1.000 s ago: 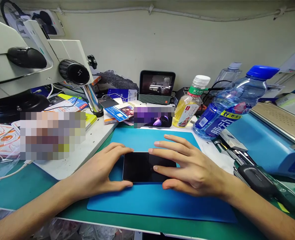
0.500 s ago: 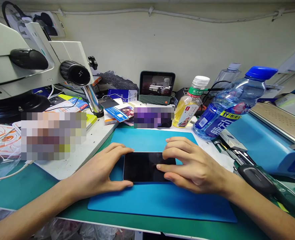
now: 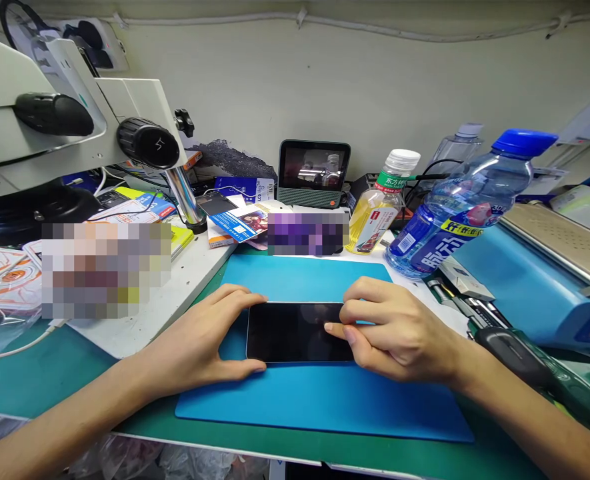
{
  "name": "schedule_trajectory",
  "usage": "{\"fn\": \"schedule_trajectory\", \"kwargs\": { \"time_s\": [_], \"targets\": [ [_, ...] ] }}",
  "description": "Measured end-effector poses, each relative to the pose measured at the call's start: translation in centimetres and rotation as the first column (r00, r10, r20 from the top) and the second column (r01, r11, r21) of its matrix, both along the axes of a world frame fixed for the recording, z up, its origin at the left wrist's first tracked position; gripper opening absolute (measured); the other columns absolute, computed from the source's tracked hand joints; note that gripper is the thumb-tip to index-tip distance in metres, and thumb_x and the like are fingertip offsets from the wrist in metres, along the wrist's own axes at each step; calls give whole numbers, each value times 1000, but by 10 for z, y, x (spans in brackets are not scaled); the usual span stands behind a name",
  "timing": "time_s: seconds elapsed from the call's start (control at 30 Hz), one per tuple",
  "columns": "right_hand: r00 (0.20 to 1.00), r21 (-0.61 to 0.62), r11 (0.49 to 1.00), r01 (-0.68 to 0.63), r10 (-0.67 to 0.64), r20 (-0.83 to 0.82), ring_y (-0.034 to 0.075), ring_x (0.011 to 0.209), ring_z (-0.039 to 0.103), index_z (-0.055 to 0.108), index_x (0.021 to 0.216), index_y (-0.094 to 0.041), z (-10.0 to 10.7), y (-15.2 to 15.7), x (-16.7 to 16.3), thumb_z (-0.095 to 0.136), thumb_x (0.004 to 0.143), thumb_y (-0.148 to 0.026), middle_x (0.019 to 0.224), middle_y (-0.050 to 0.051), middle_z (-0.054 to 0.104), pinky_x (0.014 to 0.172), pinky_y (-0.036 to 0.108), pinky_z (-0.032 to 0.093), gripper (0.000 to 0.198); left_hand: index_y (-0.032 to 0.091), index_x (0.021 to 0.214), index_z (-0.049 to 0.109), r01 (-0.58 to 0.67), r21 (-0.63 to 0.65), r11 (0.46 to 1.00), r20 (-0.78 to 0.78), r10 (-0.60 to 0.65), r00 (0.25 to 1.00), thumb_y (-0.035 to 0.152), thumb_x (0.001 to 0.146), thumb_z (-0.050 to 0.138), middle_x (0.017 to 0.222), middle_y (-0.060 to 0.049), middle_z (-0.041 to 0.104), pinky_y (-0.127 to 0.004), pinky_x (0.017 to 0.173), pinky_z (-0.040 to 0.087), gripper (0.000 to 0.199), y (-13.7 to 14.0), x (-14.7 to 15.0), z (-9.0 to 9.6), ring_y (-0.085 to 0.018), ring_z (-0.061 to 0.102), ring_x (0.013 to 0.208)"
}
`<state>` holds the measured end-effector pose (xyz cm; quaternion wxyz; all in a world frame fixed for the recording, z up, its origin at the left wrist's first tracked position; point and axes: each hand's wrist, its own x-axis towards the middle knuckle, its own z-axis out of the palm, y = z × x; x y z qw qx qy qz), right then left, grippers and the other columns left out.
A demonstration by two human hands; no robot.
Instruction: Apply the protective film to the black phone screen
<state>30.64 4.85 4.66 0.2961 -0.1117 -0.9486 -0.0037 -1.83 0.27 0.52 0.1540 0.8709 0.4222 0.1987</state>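
A smartphone (image 3: 287, 332) with a dark screen lies lengthwise on a blue mat (image 3: 319, 403). My left hand (image 3: 215, 337) grips its left end, thumb on the near edge and fingers on the far edge. Over the phone's right end is my right hand (image 3: 397, 330), its fingers curled in. One fingertip points left over the screen, with the thumb close beside it. That hand covers the phone's right end, and whether anything is pinched in it cannot be seen.
A microscope (image 3: 139, 143) stands at the left on a white base (image 3: 169, 293). Behind the mat are a small display (image 3: 315, 167), a yellow drink bottle (image 3: 377, 207) and a tilted blue-capped bottle (image 3: 455, 207). A blue machine (image 3: 519, 280) and a dark green tool (image 3: 525, 363) sit at the right.
My right hand has shifted slightly right along the phone, and its fingers have curled closer together. The left hand and the phone look unmoved.
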Motion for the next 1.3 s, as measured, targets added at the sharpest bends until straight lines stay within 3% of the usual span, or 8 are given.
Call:
{"fn": "schedule_trajectory", "kwargs": {
  "time_s": [0.6, 0.8, 0.9, 1.03, 1.13, 1.3],
  "targets": [
    [998, 90, 994, 53, -56, 33, 16, 65, 51, 51, 57, -22, 3, 1, 4, 59, 94, -2, 58, -1, 55, 58, 32, 40, 43, 27, 149, 46, 2, 4, 1000, 19, -2, 1000, 41, 88, 83, 141, -10, 62, -45, 114, 54, 72, 0, 0, 2, -31, 60, 135],
    [994, 192, 975, 111, -109, -19, 17, 63, 51, 52, 60, -24, 2, 4, 8, 61, 93, -4, 57, -1, 56, 57, 34, 41, 39, 28, 150, 43, 7, -14, 1000, 3, -7, 1000, 42, 90, 81, 144, -10, 59, -45, 116, 52, 72, 0, 0, 2, -29, 58, 137],
    [987, 200, 967, 159, -160, -11, 17, 64, 55, 62, 69, -24, 5, 3, 11, 59, 97, -9, 64, 1, 64, 58, 35, 44, 32, 28, 150, 42, 7, -16, 1000, -1, -7, 1000, 41, 91, 81, 143, -10, 59, -45, 116, 52, 72, 0, 0, 2, -30, 58, 137],
    [966, 192, 951, 243, -256, 45, 20, 75, 65, 75, 104, -19, 5, 5, 12, 58, 103, -20, 83, 6, 75, 66, 36, 51, 17, 28, 149, 42, 11, -11, 1000, -7, -11, 1000, 42, 91, 80, 143, -11, 59, -46, 114, 53, 71, 1, 0, 2, -30, 58, 136],
    [930, 138, 931, 337, -352, 108, 24, 90, 73, 72, 124, -14, 0, 8, 11, 55, 106, -27, 102, 11, 78, 75, 37, 55, 28, 27, 149, 43, 11, -4, 1000, -5, -11, 1000, 43, 92, 80, 142, -11, 60, -45, 114, 53, 70, 1, 0, 2, -31, 58, 136],
    [905, -115, 914, 390, -357, 233, 22, 93, 75, 75, 121, -20, -5, 10, 8, 49, 109, -32, 108, 9, 77, 77, 32, 55, 31, 28, 148, 46, 4, 6, 1000, 16, -5, 1000, 42, 89, 82, 141, -10, 62, -46, 113, 55, 71, 0, 0, 2, -31, 61, 133]
  ]
}}
